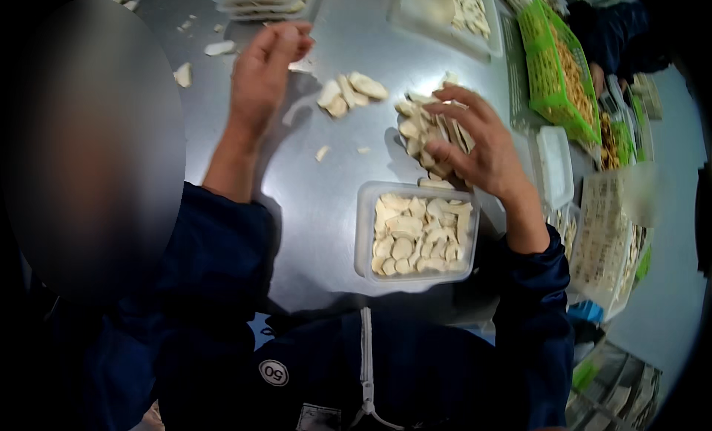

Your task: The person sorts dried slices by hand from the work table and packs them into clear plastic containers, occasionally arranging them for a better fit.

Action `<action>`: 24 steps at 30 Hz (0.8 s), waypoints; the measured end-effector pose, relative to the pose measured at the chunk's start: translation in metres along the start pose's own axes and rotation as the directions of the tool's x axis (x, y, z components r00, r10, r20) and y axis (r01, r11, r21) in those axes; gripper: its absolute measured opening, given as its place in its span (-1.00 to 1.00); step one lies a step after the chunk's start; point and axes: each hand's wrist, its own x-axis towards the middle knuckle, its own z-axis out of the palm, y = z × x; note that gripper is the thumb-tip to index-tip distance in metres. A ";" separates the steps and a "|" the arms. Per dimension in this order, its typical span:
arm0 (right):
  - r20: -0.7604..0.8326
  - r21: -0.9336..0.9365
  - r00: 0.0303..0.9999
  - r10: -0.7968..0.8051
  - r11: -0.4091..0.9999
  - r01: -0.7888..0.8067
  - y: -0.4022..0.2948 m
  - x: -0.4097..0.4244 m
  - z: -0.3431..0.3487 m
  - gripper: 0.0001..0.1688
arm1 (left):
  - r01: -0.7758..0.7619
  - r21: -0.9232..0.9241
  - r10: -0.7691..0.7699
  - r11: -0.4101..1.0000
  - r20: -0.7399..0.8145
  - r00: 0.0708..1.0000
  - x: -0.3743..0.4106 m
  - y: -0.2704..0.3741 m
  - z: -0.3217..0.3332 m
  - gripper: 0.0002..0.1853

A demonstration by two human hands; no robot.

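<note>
A clear plastic container (pixel 361 230) filled with pale sliced pieces, which look like mushroom slices (pixel 405 226), sits near the table edge in front of me. Beyond it lies a heap of similar slices (pixel 411 129). My right hand (pixel 478 139) is over that heap with its fingers spread and curved; whether the fingertips touch the slices is hard to tell. My left hand (pixel 270 69) is above the table at the upper left, its fingers curled and blurred, and I cannot tell if it holds anything. Between the hands is a small group of slices (pixel 351 93).
Stacked filled containers (pixel 261 11) stand at the far left, another filled container (pixel 445 41) at the far side. A green plastic basket (pixel 534 69), an empty white tray (pixel 555 167) and a white crate (pixel 595 230) are at right. Scraps (pixel 221 47) lie about. Another person's dark sleeve (pixel 614 39) shows upper right.
</note>
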 end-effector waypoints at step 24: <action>-0.013 -0.087 0.994 0.106 0.990 -0.106 0.036 0.017 0.014 -0.48 | -0.007 0.139 -0.002 0.990 0.068 0.998 -0.004 0.004 0.002 -0.68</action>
